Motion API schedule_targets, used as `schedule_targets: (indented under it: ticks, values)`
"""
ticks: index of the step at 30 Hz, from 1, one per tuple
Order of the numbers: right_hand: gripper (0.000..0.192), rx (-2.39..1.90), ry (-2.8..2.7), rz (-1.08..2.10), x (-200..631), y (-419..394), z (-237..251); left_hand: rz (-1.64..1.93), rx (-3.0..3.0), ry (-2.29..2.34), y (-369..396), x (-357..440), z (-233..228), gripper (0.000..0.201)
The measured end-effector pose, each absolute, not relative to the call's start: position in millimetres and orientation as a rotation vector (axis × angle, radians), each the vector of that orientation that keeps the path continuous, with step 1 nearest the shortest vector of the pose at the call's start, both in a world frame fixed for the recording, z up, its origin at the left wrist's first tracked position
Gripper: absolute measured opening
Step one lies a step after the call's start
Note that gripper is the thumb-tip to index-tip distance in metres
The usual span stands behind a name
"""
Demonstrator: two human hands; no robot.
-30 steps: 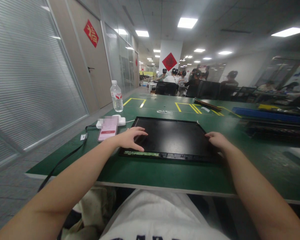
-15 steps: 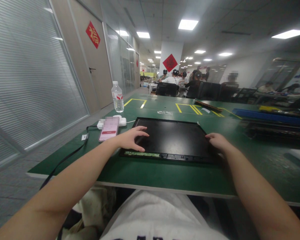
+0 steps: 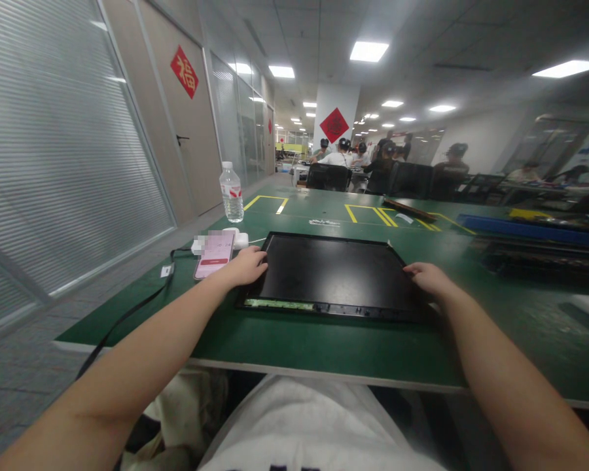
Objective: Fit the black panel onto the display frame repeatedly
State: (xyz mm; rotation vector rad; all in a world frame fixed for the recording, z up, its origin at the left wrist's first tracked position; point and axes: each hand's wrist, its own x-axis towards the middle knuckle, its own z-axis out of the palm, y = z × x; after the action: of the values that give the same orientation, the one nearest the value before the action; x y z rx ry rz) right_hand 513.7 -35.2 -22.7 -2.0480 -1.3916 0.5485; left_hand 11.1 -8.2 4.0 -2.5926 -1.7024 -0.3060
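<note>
A black LCD screen panel (image 3: pixel 334 268) lies flat in front of me. A narrow green circuit board (image 3: pixel 279 304) runs along the left part of its near edge. At the panel's left edge, my left hand (image 3: pixel 248 265) is closed on the frame with its fingers curled over the rim. My right hand (image 3: pixel 428 278) pinches the opposite edge, index finger on top, its lower fingers hidden from sight.
The green table (image 3: pixel 294 343) carries a phone (image 3: pixel 216 255) and a water bottle (image 3: pixel 232 193) on the left. Dark strips and a blue bar (image 3: pixel 520 229) lie to the right. A black strap (image 3: pixel 127 314) hangs over the left edge. Several people sit farther back.
My left hand has moved left from above the screen to its left edge, and its spread fingers have closed there. My right hand and the panel stay in place.
</note>
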Motion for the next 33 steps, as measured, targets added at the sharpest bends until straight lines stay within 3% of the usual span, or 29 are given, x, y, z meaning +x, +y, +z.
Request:
schedule_targets:
  ticks: [9, 21, 33]
  values:
    - [0.051, -2.079, -1.324, 0.604, 517.0, -31.5, -23.4, -0.2, -2.614, -1.739, -9.7, 12.8, 8.3, 0.042]
    - [0.044, -2.049, -1.375, 0.585, 517.6, -30.7, -27.4, -0.441, -2.707, -1.852, -9.9, 8.1, 5.5, 0.038]
    - [0.045, -2.131, -1.437, 0.492, 507.0, -35.4, -16.6, -0.609, -2.696, -2.06, -17.3, 5.4, 11.3, 0.062]
